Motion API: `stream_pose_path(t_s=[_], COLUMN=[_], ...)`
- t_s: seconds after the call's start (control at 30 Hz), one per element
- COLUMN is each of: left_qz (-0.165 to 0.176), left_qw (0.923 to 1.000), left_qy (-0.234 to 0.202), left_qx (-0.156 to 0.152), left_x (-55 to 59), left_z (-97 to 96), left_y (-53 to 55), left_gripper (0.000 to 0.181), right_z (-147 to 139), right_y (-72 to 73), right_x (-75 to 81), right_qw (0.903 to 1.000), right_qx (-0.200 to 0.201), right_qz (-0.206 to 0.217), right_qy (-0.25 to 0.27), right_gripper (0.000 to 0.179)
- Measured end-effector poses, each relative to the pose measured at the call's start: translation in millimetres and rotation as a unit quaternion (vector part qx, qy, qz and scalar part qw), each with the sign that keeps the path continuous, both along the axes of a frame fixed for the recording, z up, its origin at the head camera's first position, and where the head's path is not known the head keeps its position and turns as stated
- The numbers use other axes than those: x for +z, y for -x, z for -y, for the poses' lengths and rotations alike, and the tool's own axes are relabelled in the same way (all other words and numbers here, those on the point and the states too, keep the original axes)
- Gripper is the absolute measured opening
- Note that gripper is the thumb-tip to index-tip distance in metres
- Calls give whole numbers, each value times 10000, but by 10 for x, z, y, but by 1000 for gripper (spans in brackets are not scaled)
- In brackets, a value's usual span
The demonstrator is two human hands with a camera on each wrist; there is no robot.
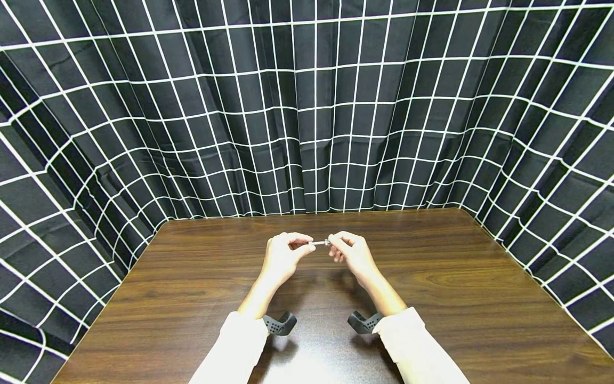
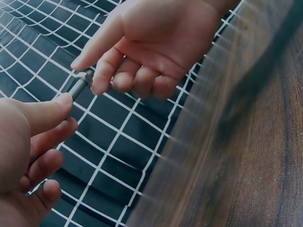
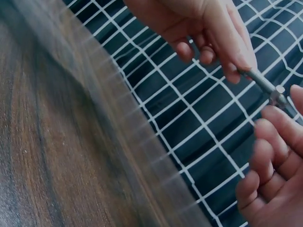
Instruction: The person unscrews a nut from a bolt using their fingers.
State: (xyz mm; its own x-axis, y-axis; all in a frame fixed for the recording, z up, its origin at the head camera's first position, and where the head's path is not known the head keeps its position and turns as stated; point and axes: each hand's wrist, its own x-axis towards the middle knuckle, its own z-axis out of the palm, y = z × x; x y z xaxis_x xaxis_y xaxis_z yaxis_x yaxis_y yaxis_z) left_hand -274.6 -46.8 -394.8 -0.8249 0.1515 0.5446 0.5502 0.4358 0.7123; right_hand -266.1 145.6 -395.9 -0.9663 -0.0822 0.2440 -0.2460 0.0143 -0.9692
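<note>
Above the table, my left hand pinches a grey metal bolt by one end between thumb and fingers. That end is hidden by the fingertips. The threaded shank points across to my right hand. A hex nut sits around the shank, apart from the left fingertips. My right thumb and index finger pinch at the nut from either side, and its other fingers curl loosely below. In the right wrist view, a bit of dark shank runs past the nut between the right fingers.
Beneath both hands lies a brown wood-grain table. A black curtain with a white grid hangs behind it and along both sides. Dark wrist mounts stick out from both wrists, low over the table.
</note>
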Motion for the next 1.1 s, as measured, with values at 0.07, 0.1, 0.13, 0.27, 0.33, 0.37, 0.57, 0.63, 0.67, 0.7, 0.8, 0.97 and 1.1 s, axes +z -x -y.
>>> stream_pose_path(t_s=[0.07,0.1,0.13,0.27,0.33,0.37,0.57,0.63,0.67,0.7,0.8,0.97,1.1], left_qz=[9,17,18,-34,-40,-21,15,-27,-46,-55,-59,23,104], left_qw=[10000,10000,10000,10000,10000,10000,9999,9999,9999,9999,9999,10000,9999], left_qy=[33,33,33,-1,21,45,106,65,47,27,24,27,1], left_qx=[-9,-19,-27,-42,-42,-39,-46,-76,-87,-100,-89,-55,-100], left_x=[-1,-4,-3,18,24,21,5,1,-2,-3,1,2,-19], left_z=[1,2,2,7,6,5,6,9,10,10,12,22,46], left_y=[-7,-8,-12,-33,-38,-34,-21,-21,-19,-18,-22,-16,-7], left_gripper=[14,14,14,14,14,14,14,14,14,14,15,14,15], right_z=[31,44,57,63,55,51,45,38,35,31,30,32,31], right_y=[-62,-87,-111,-57,-10,18,36,30,28,25,-4,-27,33], right_x=[79,110,138,61,-7,-47,-103,-98,-92,-85,-38,12,-69], right_qw=[9998,9995,9991,9986,9986,9985,9990,9992,9991,9991,9987,9981,9982], right_qx=[28,34,61,39,7,-35,-35,35,69,102,169,330,374], right_qz=[23,38,19,119,161,191,60,79,115,176,299,423,354], right_qy=[-201,-322,-416,-506,-502,-511,-432,-400,-391,-366,-368,-306,-303], right_gripper=[30,33,34,39,40,40,38,38,38,38,36,31,28])
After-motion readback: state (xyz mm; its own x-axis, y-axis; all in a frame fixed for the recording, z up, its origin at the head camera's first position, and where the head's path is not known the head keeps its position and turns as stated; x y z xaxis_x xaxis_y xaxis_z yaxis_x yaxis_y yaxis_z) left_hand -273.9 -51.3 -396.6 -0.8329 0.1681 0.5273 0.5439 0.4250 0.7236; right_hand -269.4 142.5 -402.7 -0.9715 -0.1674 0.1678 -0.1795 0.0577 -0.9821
